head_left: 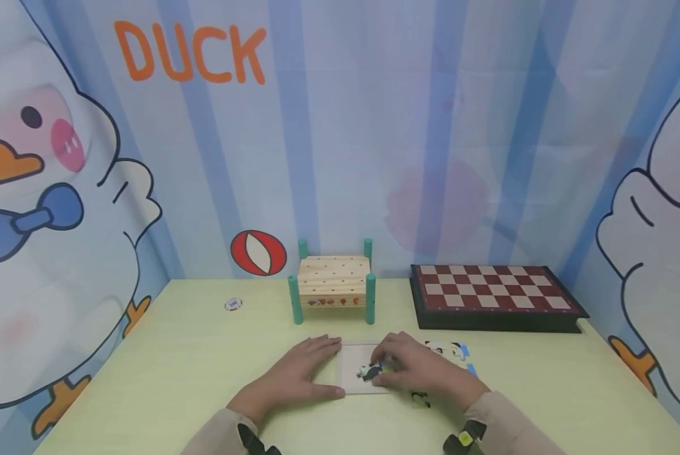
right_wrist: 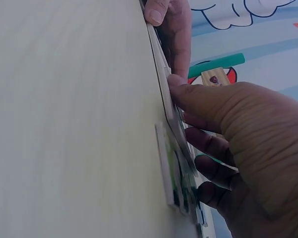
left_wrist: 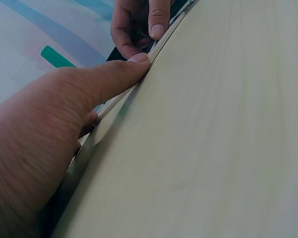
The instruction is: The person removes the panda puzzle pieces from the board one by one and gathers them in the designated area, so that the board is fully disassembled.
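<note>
A thin, pale square puzzle board (head_left: pixel 348 354) lies flat on the table in front of the person. The left hand (head_left: pixel 297 373) rests at its left side with fingers extended, the thumb (left_wrist: pixel 124 74) touching its near edge. Over the right half of the board, the right hand (head_left: pixel 411 363) has its fingers curled and pinches a small printed puzzle piece (head_left: pixel 383 369), largely hidden under the fingers. Beside it a black-and-white printed piece (head_left: pixel 368 373) lies on the board. Loose puzzle pieces (head_left: pixel 443 347) lie right of the board, and another loose piece (head_left: pixel 421 399) is near its lower right corner.
Behind the board stands a toy wooden bed (head_left: pixel 334 275) with green posts. A chessboard box (head_left: pixel 493 297) lies at the back right, and a round chip (head_left: pixel 233 304) at the back left. A duck-print curtain (head_left: pixel 346 126) hangs behind the table (head_left: pixel 163 360).
</note>
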`<state>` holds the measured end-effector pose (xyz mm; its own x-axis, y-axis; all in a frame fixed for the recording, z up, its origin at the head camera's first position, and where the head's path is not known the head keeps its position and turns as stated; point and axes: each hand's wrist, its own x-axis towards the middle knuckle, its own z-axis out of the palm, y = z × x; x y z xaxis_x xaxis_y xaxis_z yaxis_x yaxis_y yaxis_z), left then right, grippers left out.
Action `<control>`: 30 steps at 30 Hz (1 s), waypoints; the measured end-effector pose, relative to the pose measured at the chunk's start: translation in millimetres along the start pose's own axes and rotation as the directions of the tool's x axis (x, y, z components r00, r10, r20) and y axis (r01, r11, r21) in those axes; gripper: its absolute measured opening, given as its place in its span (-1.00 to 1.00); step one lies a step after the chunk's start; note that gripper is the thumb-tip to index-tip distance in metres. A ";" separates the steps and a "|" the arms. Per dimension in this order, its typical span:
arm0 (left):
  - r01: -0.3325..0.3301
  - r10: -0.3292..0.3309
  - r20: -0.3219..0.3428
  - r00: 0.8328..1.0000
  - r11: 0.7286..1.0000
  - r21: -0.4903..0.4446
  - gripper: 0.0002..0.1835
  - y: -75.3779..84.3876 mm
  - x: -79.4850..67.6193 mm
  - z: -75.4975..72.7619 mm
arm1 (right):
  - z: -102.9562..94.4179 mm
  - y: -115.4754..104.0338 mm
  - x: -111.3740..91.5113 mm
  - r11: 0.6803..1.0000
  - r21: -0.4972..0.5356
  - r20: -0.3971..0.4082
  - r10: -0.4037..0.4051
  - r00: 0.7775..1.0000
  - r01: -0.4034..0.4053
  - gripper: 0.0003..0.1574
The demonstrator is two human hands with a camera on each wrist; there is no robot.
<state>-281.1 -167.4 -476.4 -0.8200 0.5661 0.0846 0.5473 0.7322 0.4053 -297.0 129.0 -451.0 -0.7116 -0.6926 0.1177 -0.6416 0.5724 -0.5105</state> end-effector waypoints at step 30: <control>-0.014 0.014 -0.003 1.000 1.000 -0.005 -0.01 1.1 -1.5 -2.7 | 5.3 -5.3 1.6 0.981 0.194 -0.040 -0.002 0.999 0.010 -0.87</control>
<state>-279.7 -168.4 -473.7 -0.8124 0.5756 0.0928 0.5582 0.7219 0.4090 -293.2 122.5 -452.6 -0.7210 -0.6760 0.1525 -0.5810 0.4697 -0.6647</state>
